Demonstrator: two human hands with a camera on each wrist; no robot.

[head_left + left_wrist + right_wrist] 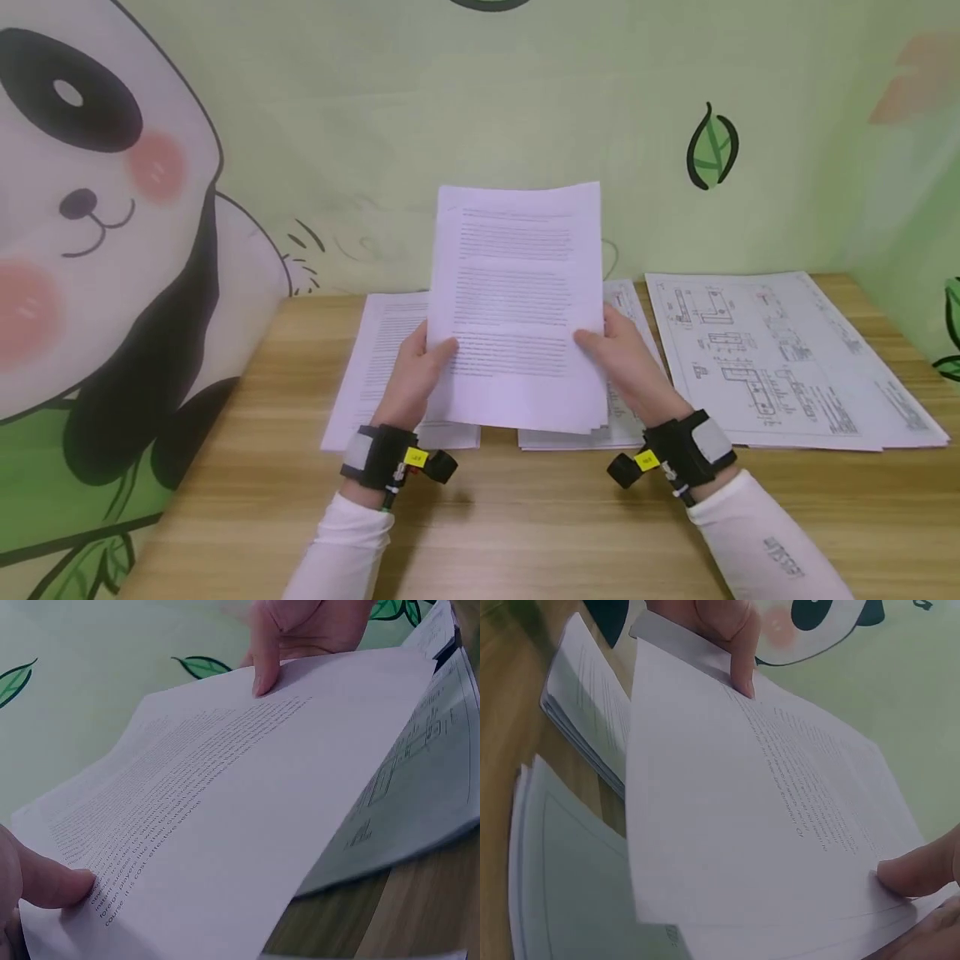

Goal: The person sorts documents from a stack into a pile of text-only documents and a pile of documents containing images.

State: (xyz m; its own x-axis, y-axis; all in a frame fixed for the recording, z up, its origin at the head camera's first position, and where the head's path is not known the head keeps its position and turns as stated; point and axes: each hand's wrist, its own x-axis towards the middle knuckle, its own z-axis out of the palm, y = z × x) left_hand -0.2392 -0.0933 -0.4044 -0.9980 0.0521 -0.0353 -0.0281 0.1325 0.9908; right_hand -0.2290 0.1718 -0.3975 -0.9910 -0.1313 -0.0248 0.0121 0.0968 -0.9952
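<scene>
White printed-paper sheaf (517,304): pinched by left hand (411,377), right hand (633,365); edges not yet flush. Three white paper stacks (780,367): laid flat.

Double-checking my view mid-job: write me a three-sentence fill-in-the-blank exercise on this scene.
The left hand and right hand each rest one digit, the ____, on the raised papers' front.
The backdrop's cartoon animal is a ____.
On the table, the text-page stack lies to the person's ____.
Missing words: thumb; panda; left.
</scene>
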